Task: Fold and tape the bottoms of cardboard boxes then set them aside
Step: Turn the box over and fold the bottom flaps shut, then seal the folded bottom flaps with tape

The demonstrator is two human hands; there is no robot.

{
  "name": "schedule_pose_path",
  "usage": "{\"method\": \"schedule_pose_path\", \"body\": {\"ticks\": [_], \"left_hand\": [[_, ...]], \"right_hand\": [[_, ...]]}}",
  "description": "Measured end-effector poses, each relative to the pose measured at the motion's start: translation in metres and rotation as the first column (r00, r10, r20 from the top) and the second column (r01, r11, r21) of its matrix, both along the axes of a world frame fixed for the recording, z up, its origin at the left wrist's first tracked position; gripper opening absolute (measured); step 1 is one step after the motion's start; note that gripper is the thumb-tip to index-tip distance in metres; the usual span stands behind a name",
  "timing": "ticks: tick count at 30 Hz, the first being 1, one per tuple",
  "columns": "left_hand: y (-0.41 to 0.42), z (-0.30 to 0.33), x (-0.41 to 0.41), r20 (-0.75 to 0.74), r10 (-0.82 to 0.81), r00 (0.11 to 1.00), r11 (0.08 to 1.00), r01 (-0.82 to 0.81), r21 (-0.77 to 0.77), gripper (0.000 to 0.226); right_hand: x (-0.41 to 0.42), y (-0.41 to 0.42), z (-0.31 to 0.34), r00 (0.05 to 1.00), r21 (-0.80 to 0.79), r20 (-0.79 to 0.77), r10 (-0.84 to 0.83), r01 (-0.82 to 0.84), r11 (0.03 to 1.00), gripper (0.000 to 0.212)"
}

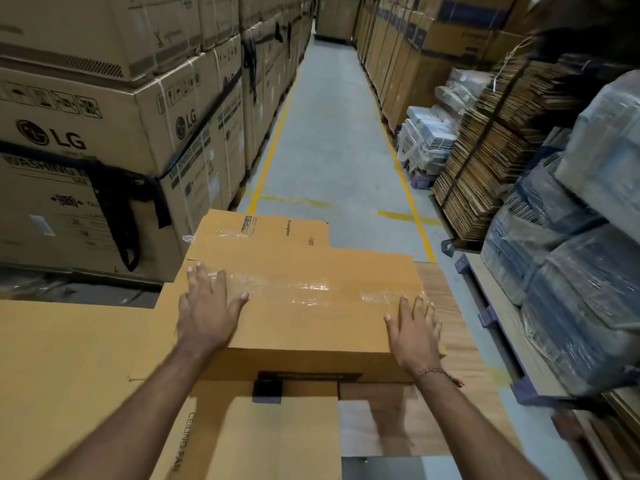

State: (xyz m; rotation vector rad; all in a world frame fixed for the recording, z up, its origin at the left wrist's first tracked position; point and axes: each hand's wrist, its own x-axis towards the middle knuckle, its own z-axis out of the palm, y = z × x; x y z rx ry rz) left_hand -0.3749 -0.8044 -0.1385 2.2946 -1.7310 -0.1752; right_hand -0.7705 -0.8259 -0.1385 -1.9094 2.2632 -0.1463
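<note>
The taped box [304, 299] is pressed by flat left hand [207, 303] at 9 o'clock, right hand [414, 327] at 3; its inside is hidden.

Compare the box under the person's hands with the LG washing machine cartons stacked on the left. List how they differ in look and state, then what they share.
1. The ceiling fan box is plain orange-tan; the LG cartons are duller brown with large printed logos and handling symbols.
2. The ceiling fan box is sealed with clear tape; the LG cartons are bound with dark straps.
3. The left hand and right hand press flat on the ceiling fan box; nobody touches the LG cartons.
Both are cardboard.
</note>
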Motion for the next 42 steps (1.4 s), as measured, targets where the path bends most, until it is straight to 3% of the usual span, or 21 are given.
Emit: {"method": "schedule_pose_path", "body": {"ticks": [5,12,19,26,32,38,42], "left_hand": [[0.0,-0.005,0.005,0.003,-0.023,1.0,0.999,0.023,-0.028,0.073],[-0.001,-0.007,0.001,-0.019,-0.001,1.0,0.999,0.0,-0.043,0.067],[-0.008,-0.012,0.001,-0.021,-0.005,1.0,0.999,0.004,-0.045,0.06],[-0.01,-0.006,-0.002,-0.006,0.009,1.0,1.0,-0.009,-0.024,0.071],[-0.01,-0.007,-0.003,0.002,0.008,1.0,1.0,-0.008,-0.016,0.066],[-0.011,-0.007,-0.003,0.01,0.017,1.0,1.0,-0.017,-0.013,0.066],[-0.01,-0.006,-0.004,0.006,0.017,1.0,1.0,-0.017,-0.016,0.066]], "right_hand": [[0.025,-0.014,0.013,0.999,-0.11,0.032,-0.02,0.024,0.994,0.041],[0.058,-0.029,0.019,0.983,-0.253,0.18,-0.04,0.086,0.964,0.035],[0.061,-0.04,0.012,0.996,-0.354,0.093,0.011,0.022,0.935,0.026],[0.07,-0.05,0.018,1.0,-0.311,0.018,0.024,-0.017,0.95,0.021],[0.08,-0.052,0.013,0.99,-0.234,-0.09,0.111,-0.129,0.964,0.006],[0.088,-0.068,0.025,0.967,-0.058,-0.224,0.122,-0.138,0.989,0.029],[0.087,-0.074,0.022,0.977,-0.036,-0.201,0.078,-0.086,0.996,0.028]]}}
